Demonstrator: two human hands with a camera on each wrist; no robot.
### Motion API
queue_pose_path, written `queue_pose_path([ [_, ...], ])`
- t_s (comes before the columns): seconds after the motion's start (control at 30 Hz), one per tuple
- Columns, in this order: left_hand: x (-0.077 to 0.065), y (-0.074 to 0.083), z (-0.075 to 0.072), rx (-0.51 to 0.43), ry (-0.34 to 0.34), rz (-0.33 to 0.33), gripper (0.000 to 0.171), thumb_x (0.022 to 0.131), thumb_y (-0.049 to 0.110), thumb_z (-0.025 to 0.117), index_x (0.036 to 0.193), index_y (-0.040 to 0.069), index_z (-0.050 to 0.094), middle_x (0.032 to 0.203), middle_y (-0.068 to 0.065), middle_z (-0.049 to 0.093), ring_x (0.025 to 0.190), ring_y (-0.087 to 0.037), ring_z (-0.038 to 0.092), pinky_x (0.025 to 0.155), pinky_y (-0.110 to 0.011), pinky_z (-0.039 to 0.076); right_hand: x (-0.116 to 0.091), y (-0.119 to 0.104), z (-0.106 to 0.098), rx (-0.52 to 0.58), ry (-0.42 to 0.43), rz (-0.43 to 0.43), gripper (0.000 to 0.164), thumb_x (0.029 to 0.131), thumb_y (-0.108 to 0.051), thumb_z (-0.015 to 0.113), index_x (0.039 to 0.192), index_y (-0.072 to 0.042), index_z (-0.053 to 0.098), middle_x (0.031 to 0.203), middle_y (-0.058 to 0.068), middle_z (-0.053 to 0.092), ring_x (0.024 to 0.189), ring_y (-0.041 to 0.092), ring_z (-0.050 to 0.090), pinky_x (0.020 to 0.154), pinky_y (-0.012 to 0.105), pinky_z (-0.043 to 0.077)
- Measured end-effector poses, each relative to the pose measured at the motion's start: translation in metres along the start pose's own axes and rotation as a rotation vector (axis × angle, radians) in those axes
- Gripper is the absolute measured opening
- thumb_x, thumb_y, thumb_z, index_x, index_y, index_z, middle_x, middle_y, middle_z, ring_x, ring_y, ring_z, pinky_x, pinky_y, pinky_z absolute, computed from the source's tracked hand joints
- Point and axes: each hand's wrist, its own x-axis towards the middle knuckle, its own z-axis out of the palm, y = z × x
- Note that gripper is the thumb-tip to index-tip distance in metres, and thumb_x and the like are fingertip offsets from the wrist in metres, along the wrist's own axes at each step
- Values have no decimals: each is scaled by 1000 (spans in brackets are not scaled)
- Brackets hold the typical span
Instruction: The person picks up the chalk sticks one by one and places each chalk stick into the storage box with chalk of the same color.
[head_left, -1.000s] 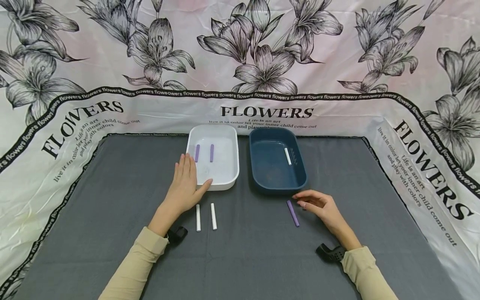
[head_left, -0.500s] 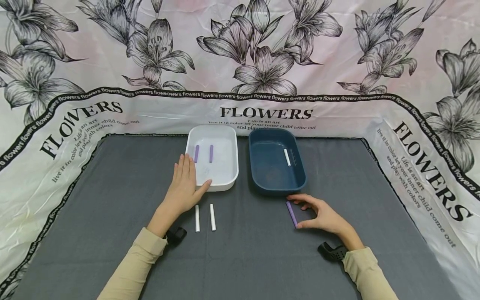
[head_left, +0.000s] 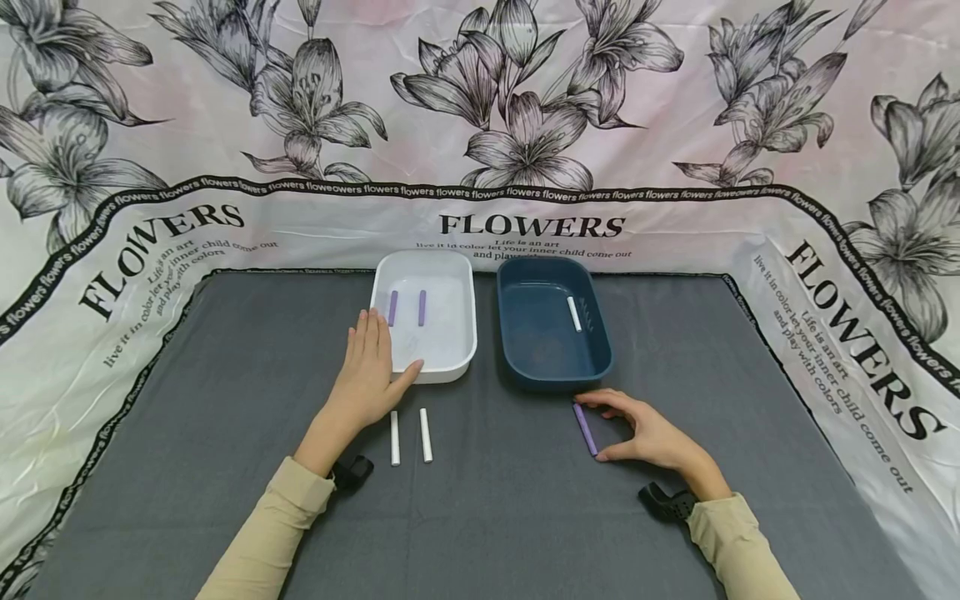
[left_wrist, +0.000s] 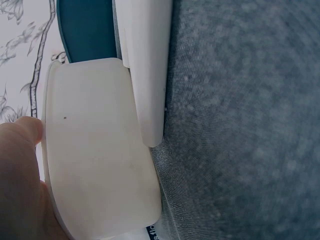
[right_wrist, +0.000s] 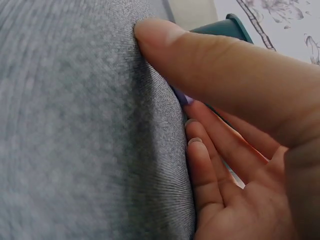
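My right hand [head_left: 648,432] pinches a purple chalk stick [head_left: 584,430] end to end, its thumb at the near end and a fingertip at the far end. The chalk lies on the cloth just below the blue tray [head_left: 557,385]. In the right wrist view the thumb [right_wrist: 210,62] hides most of it. My left hand [head_left: 366,379] rests with straight fingers against the near left corner of the white tray [head_left: 442,375]. Two purple chalk sticks [head_left: 422,308] lie in that tray. One white chalk stick [head_left: 573,314] lies in the blue tray.
Two white chalk sticks [head_left: 426,435] lie on the grey cloth [head_left: 487,517] in front of the white tray, right of my left wrist. The trays stand side by side with a narrow gap. A flower-print cloth [head_left: 532,150] rises behind them.
My right hand has come down and left from beside the blue tray's near edge, its thumb and fingers spreading to the purple chalk's two ends. The left hand has stayed put.
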Motion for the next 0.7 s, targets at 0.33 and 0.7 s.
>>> queue_pose_path([
  [0.33,-1,-1,0,-4,9,2,95,101,53,46,151,-16,5,160,-32,-2,149,-42,-7,119,-54,0,1,-2,2,-14,10,7,74,76,-13,87,142,-10,53,141,7,54,130,14,45,99,24,41],
  [0.7,0,-1,1,0,16,9,95,101,54,45,151,-16,5,160,-33,-1,149,-42,-7,119,-53,0,5,-39,4,-50,21,6,68,76,-4,85,137,1,56,137,18,56,126,21,47,96,26,41],
])
